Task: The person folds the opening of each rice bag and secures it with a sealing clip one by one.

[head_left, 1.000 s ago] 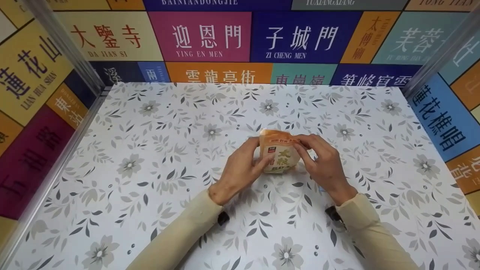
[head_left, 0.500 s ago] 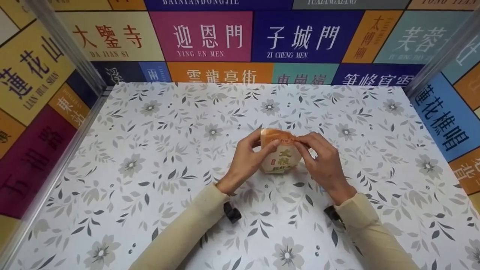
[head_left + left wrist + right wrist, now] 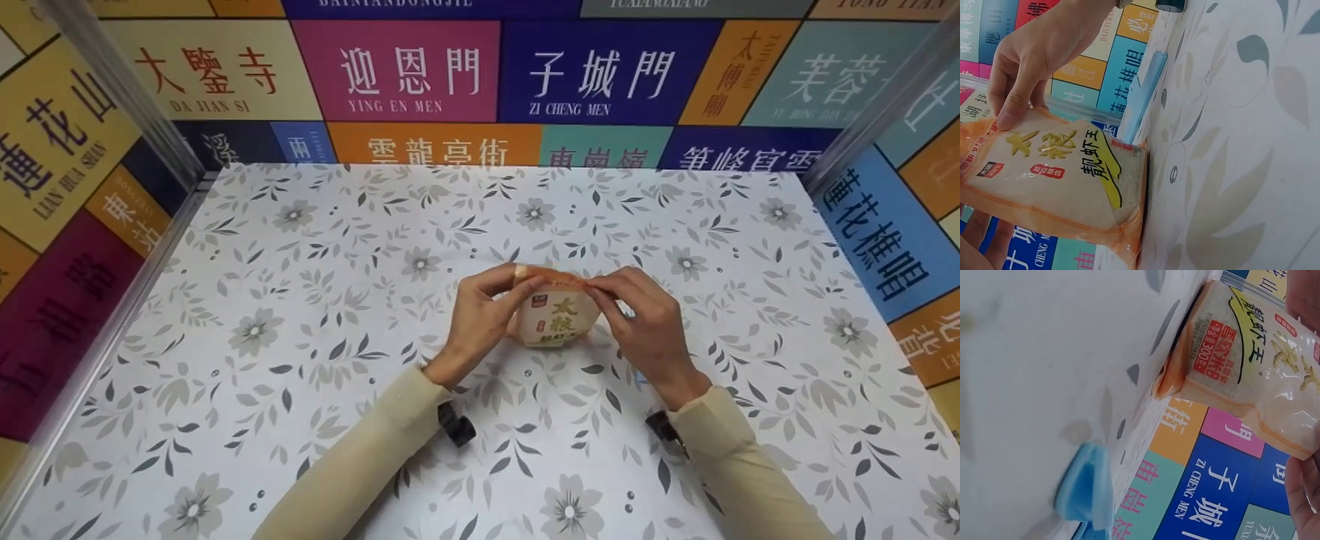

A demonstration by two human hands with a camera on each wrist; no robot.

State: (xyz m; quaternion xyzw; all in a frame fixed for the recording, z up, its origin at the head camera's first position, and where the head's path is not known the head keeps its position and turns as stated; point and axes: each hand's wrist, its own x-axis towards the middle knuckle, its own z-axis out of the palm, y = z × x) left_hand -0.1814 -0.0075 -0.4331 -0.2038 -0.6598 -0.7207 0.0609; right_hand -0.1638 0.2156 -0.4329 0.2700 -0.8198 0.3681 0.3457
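Observation:
A small clear and orange bag of rice (image 3: pixel 559 319) stands upright on the table between my hands, its printed front towards me. My left hand (image 3: pixel 480 311) pinches its top left edge, thumb (image 3: pixel 525 291) on the front. At the top right corner, my right hand (image 3: pixel 652 319) pinches the orange rim between thumb and fingertips. The left wrist view shows the right thumb (image 3: pixel 1012 109) on the bag's front. A light blue plastic piece (image 3: pixel 1143 93), long and narrow, lies on the table on the bag's right side. In the head view my right hand mostly hides it.
The table (image 3: pixel 360 247) has a white cover with grey flowers and leaves. Behind it and at both sides stand walls (image 3: pixel 405 71) of coloured panels with Chinese writing. Clear edge strips (image 3: pixel 142 97) run down the corners. A black wrist mount (image 3: pixel 456 424) sits under my left sleeve.
My left hand has shifted up from the bag's lower left side to its top edge, and its thumb has moved to the left upper rim. The right hand keeps its pinch at the corner.

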